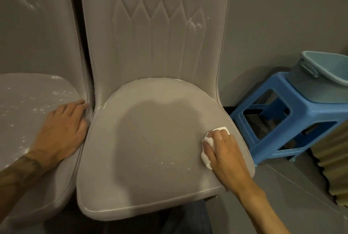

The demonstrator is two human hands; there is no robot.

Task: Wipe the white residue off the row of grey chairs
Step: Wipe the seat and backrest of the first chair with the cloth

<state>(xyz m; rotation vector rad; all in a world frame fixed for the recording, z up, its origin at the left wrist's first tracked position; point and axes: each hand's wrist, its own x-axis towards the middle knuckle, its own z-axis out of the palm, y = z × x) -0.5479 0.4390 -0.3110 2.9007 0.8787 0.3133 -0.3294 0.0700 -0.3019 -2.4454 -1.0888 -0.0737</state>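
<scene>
White residue (165, 164) flecks the seat front of the grey chair (150, 139). At 4 o'clock, by its edge, your right hand (224, 151) presses a white cloth (206, 153), fingers curled over it. At 9, your left hand (62, 130) rests flat, fingers relaxed, on the neighbouring chair (28, 111). A blue stool (282, 120) crowds 3.

An indoor room (home or eatery, unclear): padded grey chairs (150, 149) along a grey wall (282, 7), blue stool (293, 105), bucket (320, 77).

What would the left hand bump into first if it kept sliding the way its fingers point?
Most likely the wiped chair's backrest, at its lower side edge. The left hand has its fingertips at the gap just beside it, though depth there is hard to judge.
</scene>
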